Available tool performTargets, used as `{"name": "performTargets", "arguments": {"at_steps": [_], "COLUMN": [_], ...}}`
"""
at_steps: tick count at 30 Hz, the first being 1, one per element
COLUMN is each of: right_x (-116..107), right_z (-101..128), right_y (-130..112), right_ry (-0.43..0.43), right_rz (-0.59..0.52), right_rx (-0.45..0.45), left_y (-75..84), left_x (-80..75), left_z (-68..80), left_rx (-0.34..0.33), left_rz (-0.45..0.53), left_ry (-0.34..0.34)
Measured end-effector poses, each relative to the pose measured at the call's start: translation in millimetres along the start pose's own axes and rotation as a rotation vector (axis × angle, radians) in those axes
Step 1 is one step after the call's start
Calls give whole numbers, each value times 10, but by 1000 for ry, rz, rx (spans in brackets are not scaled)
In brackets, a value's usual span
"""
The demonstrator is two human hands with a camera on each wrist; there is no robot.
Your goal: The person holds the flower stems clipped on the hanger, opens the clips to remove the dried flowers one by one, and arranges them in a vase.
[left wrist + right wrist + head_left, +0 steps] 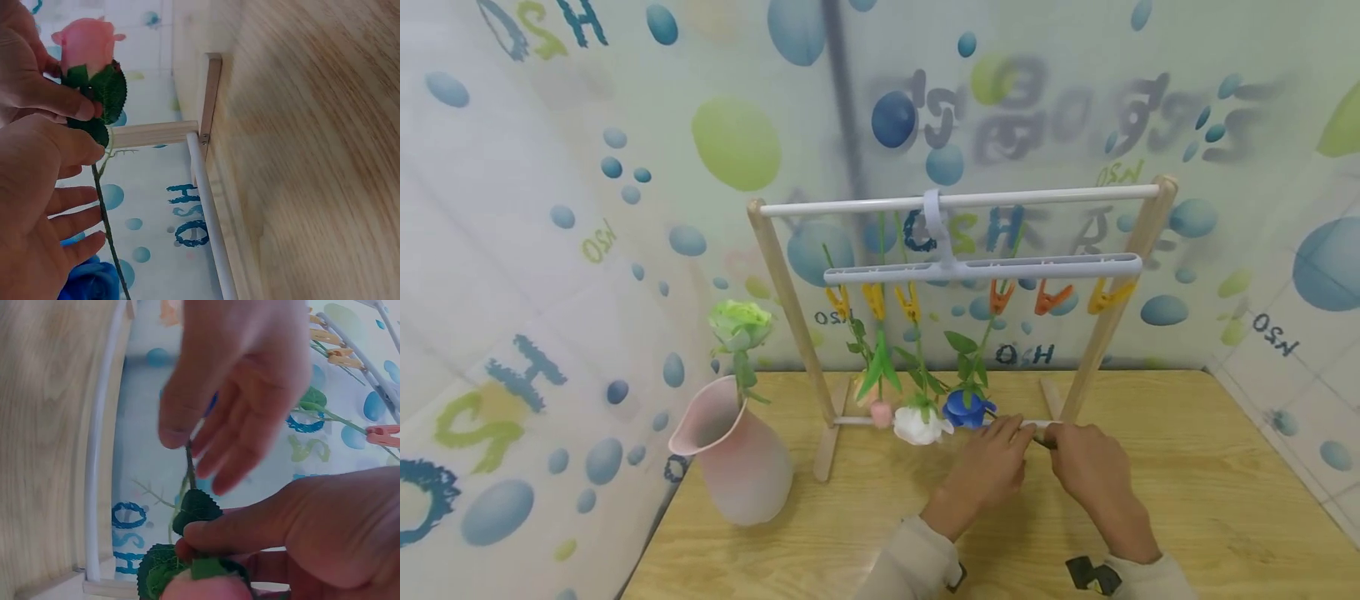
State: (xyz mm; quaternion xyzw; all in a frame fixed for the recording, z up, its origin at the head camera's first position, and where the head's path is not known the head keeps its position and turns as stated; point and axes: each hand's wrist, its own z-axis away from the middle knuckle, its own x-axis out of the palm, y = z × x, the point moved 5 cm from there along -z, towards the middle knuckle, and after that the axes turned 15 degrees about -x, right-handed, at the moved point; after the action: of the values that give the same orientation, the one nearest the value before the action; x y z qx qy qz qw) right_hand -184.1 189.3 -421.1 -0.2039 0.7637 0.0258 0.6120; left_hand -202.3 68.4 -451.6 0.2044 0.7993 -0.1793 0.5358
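Note:
Both hands meet low in front of the wooden rack (790, 308), by its white bottom bar (209, 219). Between them is a pink rose (84, 44) with green leaves (197, 509). My right hand (187, 540) pinches it at the leaves just under the bud. My left hand (94, 178) pinches the thin stem (106, 225) further down, thumb against fingers. In the head view the left hand (1026, 429) and right hand (1052, 437) touch and hide the rose almost entirely.
A white clip hanger (985, 268) hangs from the rack's top bar, with a pink bud (880, 412), a white rose (917, 425) and a blue rose (967, 408) clipped head down. Two clips (1052, 296) at its right end carry nothing. A pink vase (737, 458) with a green rose stands left.

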Motion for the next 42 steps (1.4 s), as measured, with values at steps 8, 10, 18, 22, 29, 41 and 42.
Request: {"name": "performTargets", "arguments": {"at_steps": [8,10,18,22,29,41,42], "right_x": [-75,-82,-97,-172,-411,-351,-325], "right_z": [11,11,-21,-65,-56,-13,-30], "right_y": [-33,-40,-90,-136,-139,36,35], "right_ry": [-12,-7,86,252,864,1092,1070], "right_rz": [83,82,73,83,-70,-494,-511], "right_rx": [-37,-40,-75,-116,-184,158,177], "left_y": [28,36,32,-19,-155,-486,-519], "left_x": [59,56,11,-83,-278,-792,-849], "left_z": [15,14,32,43,116,274,283], "left_rx": [-17,-15,-34,-110,-167,-161,-164], "left_rz": [-97,-97,-49,11,130,145,154], "left_ry": [38,54,12,-75,-63,289,327]}}
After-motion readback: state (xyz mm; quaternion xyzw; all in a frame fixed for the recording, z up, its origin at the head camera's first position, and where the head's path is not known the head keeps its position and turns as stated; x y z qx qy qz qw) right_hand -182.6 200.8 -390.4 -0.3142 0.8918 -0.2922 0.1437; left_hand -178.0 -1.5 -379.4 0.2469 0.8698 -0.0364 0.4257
